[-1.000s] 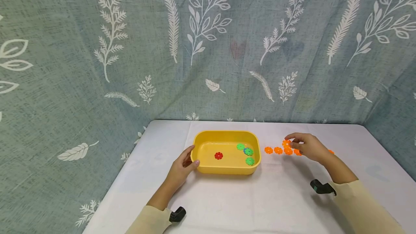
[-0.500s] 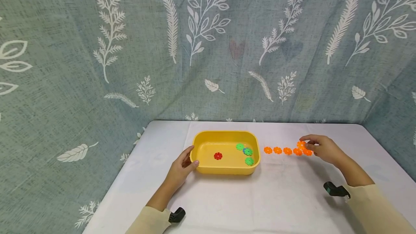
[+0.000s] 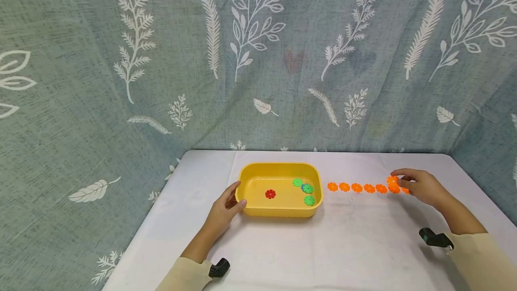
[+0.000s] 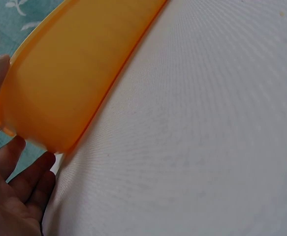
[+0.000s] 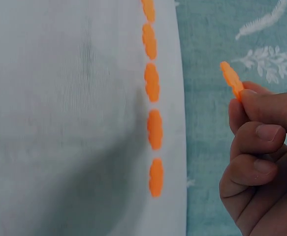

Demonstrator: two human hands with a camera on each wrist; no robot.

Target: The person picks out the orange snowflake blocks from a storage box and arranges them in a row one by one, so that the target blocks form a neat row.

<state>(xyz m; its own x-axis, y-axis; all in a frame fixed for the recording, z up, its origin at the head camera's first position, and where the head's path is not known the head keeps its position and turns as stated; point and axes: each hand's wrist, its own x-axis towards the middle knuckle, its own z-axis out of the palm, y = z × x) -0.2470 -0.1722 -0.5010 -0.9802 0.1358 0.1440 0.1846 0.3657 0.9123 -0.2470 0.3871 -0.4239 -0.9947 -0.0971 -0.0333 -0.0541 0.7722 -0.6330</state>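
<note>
My left hand [image 3: 223,209] grips the left end of a yellow plastic tub [image 3: 278,213], thumb at the rim and the other fingers against the outer wall, as the left wrist view shows. Between thumb and forefinger my right hand [image 3: 425,186] pinches an orange flower-shaped disc [image 5: 231,81], raised over the row. Beneath it, several orange flower discs [image 3: 357,187] lie in a straight row to the right of the tub. The right hand overlaps the row's right end. In the tub are a red disc [image 3: 270,194] and several green discs [image 3: 309,200], one overlapping a blue disc [image 3: 303,187].
A white cloth [image 3: 274,255] covers the table. Behind it and on the left hangs a blue-green leaf-print curtain [image 3: 258,120]. Each wrist carries a small black camera, the left one [image 3: 219,267] and the right one [image 3: 435,238].
My right hand has moved right along the row with an orange disc still pinched, uncovering more of the discs in the row. The left hand and the tub have stayed in place.
</note>
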